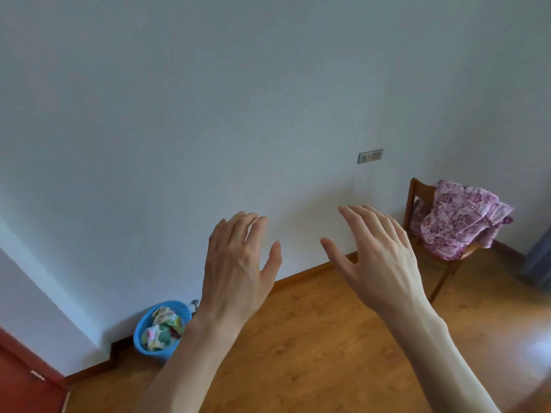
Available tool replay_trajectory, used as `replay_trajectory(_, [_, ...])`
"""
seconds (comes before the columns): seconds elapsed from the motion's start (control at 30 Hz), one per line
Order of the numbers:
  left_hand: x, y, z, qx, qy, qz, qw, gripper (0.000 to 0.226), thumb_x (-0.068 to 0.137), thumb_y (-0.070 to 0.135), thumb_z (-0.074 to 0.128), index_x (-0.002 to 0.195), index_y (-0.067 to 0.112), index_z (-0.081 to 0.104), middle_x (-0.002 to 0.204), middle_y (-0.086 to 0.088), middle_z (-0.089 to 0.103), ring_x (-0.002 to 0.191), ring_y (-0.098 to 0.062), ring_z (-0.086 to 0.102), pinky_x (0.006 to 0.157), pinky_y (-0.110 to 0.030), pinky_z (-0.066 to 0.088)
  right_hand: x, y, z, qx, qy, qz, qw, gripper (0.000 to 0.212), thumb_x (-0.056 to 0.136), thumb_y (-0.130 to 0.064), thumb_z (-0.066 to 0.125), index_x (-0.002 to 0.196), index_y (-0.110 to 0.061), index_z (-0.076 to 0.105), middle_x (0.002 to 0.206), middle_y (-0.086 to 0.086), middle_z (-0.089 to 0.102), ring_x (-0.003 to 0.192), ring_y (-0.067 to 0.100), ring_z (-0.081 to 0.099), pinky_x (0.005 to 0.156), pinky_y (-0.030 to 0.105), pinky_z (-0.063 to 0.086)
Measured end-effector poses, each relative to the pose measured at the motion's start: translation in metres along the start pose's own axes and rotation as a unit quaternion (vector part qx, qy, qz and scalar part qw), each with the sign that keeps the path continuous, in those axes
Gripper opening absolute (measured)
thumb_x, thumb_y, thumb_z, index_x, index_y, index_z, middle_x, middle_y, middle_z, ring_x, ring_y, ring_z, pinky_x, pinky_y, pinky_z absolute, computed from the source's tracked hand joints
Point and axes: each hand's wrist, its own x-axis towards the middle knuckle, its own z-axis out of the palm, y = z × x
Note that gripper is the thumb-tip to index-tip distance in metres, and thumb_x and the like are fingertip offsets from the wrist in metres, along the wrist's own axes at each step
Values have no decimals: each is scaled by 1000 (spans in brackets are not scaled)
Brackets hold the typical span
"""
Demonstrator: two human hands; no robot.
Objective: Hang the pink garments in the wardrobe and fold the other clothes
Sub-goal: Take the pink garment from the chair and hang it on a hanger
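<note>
Both hands empty, no grip on anything. L hand [238, 263] raised, back toward camera, fingers spread and relaxed, thumb out to the side. R hand [375, 257] same posture, fingers straight, slightly fanned. Hands are near each other, apart, not touching.

Task items rel. to hands:
- Pink floral garment [459, 219]: beyond and to the right of R hand, draped over a wooden chair [417, 192] standing against the wall [208, 114]. Not touched.
- Multicolour clothes [164, 329]: below and left of L hand, bunched inside a blue basin [143, 344] on the wood floor [313, 338], next to the wall.

Other: wall socket plate [370, 156] above R hand. Red door [21, 383] far lower left of L hand.
</note>
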Motion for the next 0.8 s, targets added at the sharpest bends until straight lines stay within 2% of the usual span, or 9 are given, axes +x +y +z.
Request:
replay_trajectory(0.2, [97,-39,81,-27,-38,59,997,52,106,47,41,140,13,59,141,-8,62,139,-26,52,115,-50,45,81,21,71,-30,4,62,998,67,101,-66,41,148,-19,52,148,3,58,143,26,47,120,46,32])
replay_trajectory(0.37, [160,-43,141,-81,-48,92,991,54,105,50,40,140,14,60,142,-8,62,138,-27,53,113,-51,47,113,47,101,-68,10,121,990,65,101,-66,43,147,-21,53,149,1,57,144,25,47,121,46,30])
replay_trajectory(0.47, [186,-30,174,-126,-48,112,985,57,104,52,38,139,13,62,142,-9,63,136,-28,55,112,-50,49,119,72,105,-103,13,159,982,64,101,-66,44,147,-22,53,150,1,56,144,26,48,120,45,28])
replay_trajectory(0.6, [212,3,219,-181,-60,136,972,56,104,52,40,139,14,63,142,-8,63,135,-28,56,112,-46,49,118,115,103,-140,26,211,967,66,100,-67,42,148,-22,53,151,2,56,143,27,49,120,51,37])
replay_trajectory(0.8, [244,68,280,-224,-70,197,952,54,104,53,44,140,17,61,143,-7,62,136,-26,54,113,-45,49,115,183,101,-180,53,274,943,67,99,-66,44,147,-21,54,150,3,57,143,28,49,118,45,32])
